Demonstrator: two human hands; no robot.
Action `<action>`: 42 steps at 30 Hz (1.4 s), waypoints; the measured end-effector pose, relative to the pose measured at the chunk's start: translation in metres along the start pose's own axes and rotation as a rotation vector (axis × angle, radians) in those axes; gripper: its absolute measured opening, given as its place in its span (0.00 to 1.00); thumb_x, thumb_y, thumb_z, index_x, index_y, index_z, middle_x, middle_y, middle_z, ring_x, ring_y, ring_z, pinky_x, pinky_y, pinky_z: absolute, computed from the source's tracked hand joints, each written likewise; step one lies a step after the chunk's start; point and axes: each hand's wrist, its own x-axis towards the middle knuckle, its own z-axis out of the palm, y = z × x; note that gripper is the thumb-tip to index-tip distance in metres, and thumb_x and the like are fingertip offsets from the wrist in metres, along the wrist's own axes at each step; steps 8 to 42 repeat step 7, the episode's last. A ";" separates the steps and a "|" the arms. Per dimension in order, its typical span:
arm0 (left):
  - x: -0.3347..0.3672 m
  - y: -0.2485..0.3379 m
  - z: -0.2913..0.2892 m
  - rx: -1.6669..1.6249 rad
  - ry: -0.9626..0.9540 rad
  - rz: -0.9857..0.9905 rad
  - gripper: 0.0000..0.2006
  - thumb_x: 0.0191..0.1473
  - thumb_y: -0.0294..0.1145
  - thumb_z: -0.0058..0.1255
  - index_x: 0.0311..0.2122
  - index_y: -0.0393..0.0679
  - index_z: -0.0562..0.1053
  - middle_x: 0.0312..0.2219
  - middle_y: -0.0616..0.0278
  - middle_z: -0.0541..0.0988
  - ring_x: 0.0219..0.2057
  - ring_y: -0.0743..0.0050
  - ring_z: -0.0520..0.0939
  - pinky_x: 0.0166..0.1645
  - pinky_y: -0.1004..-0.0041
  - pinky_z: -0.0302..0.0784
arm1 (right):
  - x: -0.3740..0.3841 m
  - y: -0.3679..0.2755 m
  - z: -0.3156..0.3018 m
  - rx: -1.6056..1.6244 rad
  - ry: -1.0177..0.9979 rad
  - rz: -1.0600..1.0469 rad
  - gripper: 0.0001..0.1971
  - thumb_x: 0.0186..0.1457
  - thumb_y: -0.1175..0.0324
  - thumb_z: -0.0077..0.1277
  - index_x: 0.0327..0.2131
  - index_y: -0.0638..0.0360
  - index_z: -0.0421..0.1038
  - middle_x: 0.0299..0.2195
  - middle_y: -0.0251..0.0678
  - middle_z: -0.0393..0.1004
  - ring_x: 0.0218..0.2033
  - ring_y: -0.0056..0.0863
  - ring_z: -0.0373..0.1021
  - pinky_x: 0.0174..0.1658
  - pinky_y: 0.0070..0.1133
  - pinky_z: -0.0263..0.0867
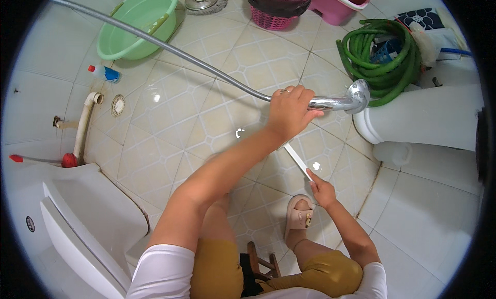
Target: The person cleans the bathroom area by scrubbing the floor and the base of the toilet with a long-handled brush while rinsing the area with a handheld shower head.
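My left hand (291, 111) is wrapped round the chrome handle of a hand shower (332, 103). The shower's round head is on the right, and its grey metal hose (199, 61) stretches away to the far left. Lower and to the right, my right hand (323, 191) grips a slim white handle (298, 160) that slants up toward my left hand. What sits on the handle's far end is hidden behind my left hand and wrist. Beneath both hands lies the wet, shiny tiled floor (217, 126).
At the left are a white toilet (111, 195), a pipe (85, 118), a floor drain (118, 106) and a small bottle (105, 74). Farther off stand a green basin (139, 48) and a pink basket (268, 18). A coiled green hose (380, 72) lies by a white cylinder (418, 113).
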 end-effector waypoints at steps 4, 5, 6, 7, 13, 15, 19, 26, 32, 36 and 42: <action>0.004 0.007 0.002 -0.009 -0.011 0.006 0.20 0.40 0.51 0.56 0.33 0.47 0.71 0.27 0.65 0.73 0.31 0.63 0.74 0.34 0.63 0.64 | 0.001 -0.014 -0.012 -0.014 -0.135 0.126 0.26 0.55 0.67 0.44 0.56 0.28 0.56 0.45 0.36 0.71 0.36 0.38 0.71 0.41 0.28 0.67; 0.004 0.011 0.003 -0.030 -0.025 0.008 0.19 0.40 0.51 0.56 0.33 0.47 0.71 0.26 0.65 0.73 0.31 0.63 0.74 0.34 0.63 0.64 | 0.001 -0.013 -0.013 -0.013 -0.129 0.132 0.26 0.55 0.67 0.44 0.56 0.28 0.56 0.45 0.36 0.71 0.36 0.38 0.71 0.41 0.28 0.67; 0.003 0.014 0.004 -0.062 -0.040 0.012 0.19 0.41 0.50 0.56 0.33 0.48 0.71 0.26 0.64 0.73 0.31 0.63 0.74 0.34 0.64 0.64 | 0.001 -0.012 -0.014 -0.021 -0.135 0.123 0.26 0.55 0.66 0.44 0.56 0.27 0.56 0.46 0.37 0.71 0.37 0.38 0.71 0.41 0.28 0.67; 0.002 0.018 0.004 -0.092 -0.054 0.016 0.19 0.41 0.50 0.57 0.34 0.48 0.71 0.26 0.64 0.73 0.32 0.62 0.74 0.34 0.64 0.63 | 0.001 -0.011 -0.013 -0.027 -0.142 0.111 0.26 0.55 0.66 0.44 0.57 0.27 0.55 0.46 0.37 0.70 0.37 0.38 0.71 0.41 0.28 0.67; 0.002 0.018 0.004 -0.092 -0.054 0.016 0.19 0.41 0.50 0.57 0.34 0.48 0.71 0.26 0.64 0.73 0.32 0.62 0.74 0.34 0.64 0.63 | 0.001 -0.011 -0.013 -0.027 -0.142 0.111 0.26 0.55 0.66 0.44 0.57 0.27 0.55 0.46 0.37 0.70 0.37 0.38 0.71 0.41 0.28 0.67; 0.002 0.018 0.004 -0.092 -0.054 0.016 0.19 0.41 0.50 0.57 0.34 0.48 0.71 0.26 0.64 0.73 0.32 0.62 0.74 0.34 0.64 0.63 | 0.001 -0.011 -0.013 -0.027 -0.142 0.111 0.26 0.55 0.66 0.44 0.57 0.27 0.55 0.46 0.37 0.70 0.37 0.38 0.71 0.41 0.28 0.67; 0.002 0.018 0.004 -0.092 -0.054 0.016 0.19 0.41 0.50 0.57 0.34 0.48 0.71 0.26 0.64 0.73 0.32 0.62 0.74 0.34 0.64 0.63 | 0.001 -0.011 -0.013 -0.027 -0.142 0.111 0.26 0.55 0.66 0.44 0.57 0.27 0.55 0.46 0.37 0.70 0.37 0.38 0.71 0.41 0.28 0.67; 0.002 0.018 0.004 -0.092 -0.054 0.016 0.19 0.41 0.50 0.57 0.34 0.48 0.71 0.26 0.64 0.73 0.32 0.62 0.74 0.34 0.64 0.63 | 0.001 -0.011 -0.013 -0.027 -0.142 0.111 0.26 0.55 0.66 0.44 0.57 0.27 0.55 0.46 0.37 0.70 0.37 0.38 0.71 0.41 0.28 0.67; 0.002 0.018 0.004 -0.092 -0.054 0.016 0.19 0.41 0.50 0.57 0.34 0.48 0.71 0.26 0.64 0.73 0.32 0.62 0.74 0.34 0.64 0.63 | 0.001 -0.011 -0.013 -0.027 -0.142 0.111 0.26 0.55 0.66 0.44 0.57 0.27 0.55 0.46 0.37 0.70 0.37 0.38 0.71 0.41 0.28 0.67; 0.002 0.018 0.004 -0.092 -0.054 0.016 0.19 0.41 0.50 0.57 0.34 0.48 0.71 0.26 0.64 0.73 0.32 0.62 0.74 0.34 0.64 0.63 | 0.001 -0.011 -0.013 -0.027 -0.142 0.111 0.26 0.55 0.66 0.44 0.57 0.27 0.55 0.46 0.37 0.70 0.37 0.38 0.71 0.41 0.28 0.67; 0.002 0.018 0.004 -0.092 -0.054 0.016 0.19 0.41 0.50 0.57 0.34 0.48 0.71 0.26 0.64 0.73 0.32 0.62 0.74 0.34 0.64 0.63 | 0.001 -0.011 -0.013 -0.027 -0.142 0.111 0.26 0.55 0.66 0.44 0.57 0.27 0.55 0.46 0.37 0.70 0.37 0.38 0.71 0.41 0.28 0.67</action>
